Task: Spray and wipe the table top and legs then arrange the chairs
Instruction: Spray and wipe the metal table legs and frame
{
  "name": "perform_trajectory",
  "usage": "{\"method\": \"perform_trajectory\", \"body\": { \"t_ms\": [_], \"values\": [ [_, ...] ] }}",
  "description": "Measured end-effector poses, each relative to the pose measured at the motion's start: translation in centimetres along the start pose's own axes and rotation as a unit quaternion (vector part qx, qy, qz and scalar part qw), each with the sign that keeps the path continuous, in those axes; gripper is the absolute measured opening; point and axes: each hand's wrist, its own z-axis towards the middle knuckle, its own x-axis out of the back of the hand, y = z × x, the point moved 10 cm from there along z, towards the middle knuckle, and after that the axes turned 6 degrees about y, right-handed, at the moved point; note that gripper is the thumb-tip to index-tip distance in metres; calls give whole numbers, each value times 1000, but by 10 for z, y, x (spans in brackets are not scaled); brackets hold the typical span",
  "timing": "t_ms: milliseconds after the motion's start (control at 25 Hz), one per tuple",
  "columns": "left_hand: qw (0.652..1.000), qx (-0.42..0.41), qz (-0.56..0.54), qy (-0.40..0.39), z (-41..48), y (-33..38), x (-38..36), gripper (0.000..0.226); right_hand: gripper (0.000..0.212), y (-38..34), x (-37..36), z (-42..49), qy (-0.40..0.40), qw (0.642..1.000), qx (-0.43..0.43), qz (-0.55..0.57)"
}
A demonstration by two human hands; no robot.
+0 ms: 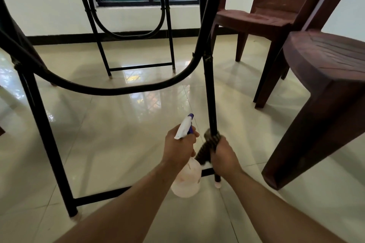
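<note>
1 black table leg [210,94], striped cloth [205,147]

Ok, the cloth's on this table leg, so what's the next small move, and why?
Probably slide the right hand and its cloth down the leg to the pale foot cap. The cloth is wrapped round the leg low down, with a short black stretch below it likely unwiped. The left hand holds the spray bottle beside the leg, ready if more spray is needed.

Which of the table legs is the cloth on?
The near right leg, beside the nearest brown chair: the right hand grips the cloth around it low down; the other legs are bare.
</note>
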Motion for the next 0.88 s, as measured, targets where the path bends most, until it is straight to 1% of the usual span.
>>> {"method": "perform_trajectory", "body": {
  "t_ms": [40,80,160,280,320,360,400,440,480,520,560,600,640,680,760,800,840,880],
  "values": [
    [1000,0,5,0,-1,-2,-1,20,31,-15,9,1,21,998,37,42],
    [1000,-3,10,-1,-1,-2,-1,19,26,-24,16,2,38,996,55,60],
    [1000,-12,20,-2,-2,-1,1,16,36,-27,19,-7,42,994,85,47],
    [1000,-6,10,4,0,0,10,19,30,22,3,-27,-31,997,41,-52],
    [1000,-2,8,4,1,-2,12,20,26,27,6,-29,-21,997,36,-68],
    [1000,0,7,5,2,-5,13,20,19,24,13,-27,18,995,53,-79],
    [1000,4,8,4,2,-9,13,20,19,12,25,-27,75,991,87,-69],
    [1000,7,13,5,1,-12,13,20,26,-1,35,-27,118,984,117,-68],
    [1000,10,17,5,1,-15,13,20,34,-11,38,-27,137,975,151,-89],
    [1000,14,21,6,-1,-18,14,20,39,-17,31,-30,123,965,184,-141],
    [1000,17,26,4,-3,-20,14,20,42,-13,18,-34,92,951,202,-214],
    [999,19,30,3,-5,-21,14,20,43,-3,6,-39,53,940,199,-270],
    [999,21,32,1,-7,-21,15,20,42,4,2,-42,34,937,195,-289],
    [999,21,33,-1,-8,-20,15,20,40,6,4,-40,31,940,180,-288],
    [999,21,38,-5,-10,-19,13,19,36,-7,22,-33,76,956,168,-230],
    [999,23,43,-5,-10,-19,13,19,35,-9,25,-29,82,958,171,-214],
    [998,26,48,-4,-10,-19,13,19,34,-12,22,-28,74,956,179,-220],
    [998,31,50,-2,-10,-21,13,19,33,-6,15,-28,56,949,184,-250]
  ]
}}
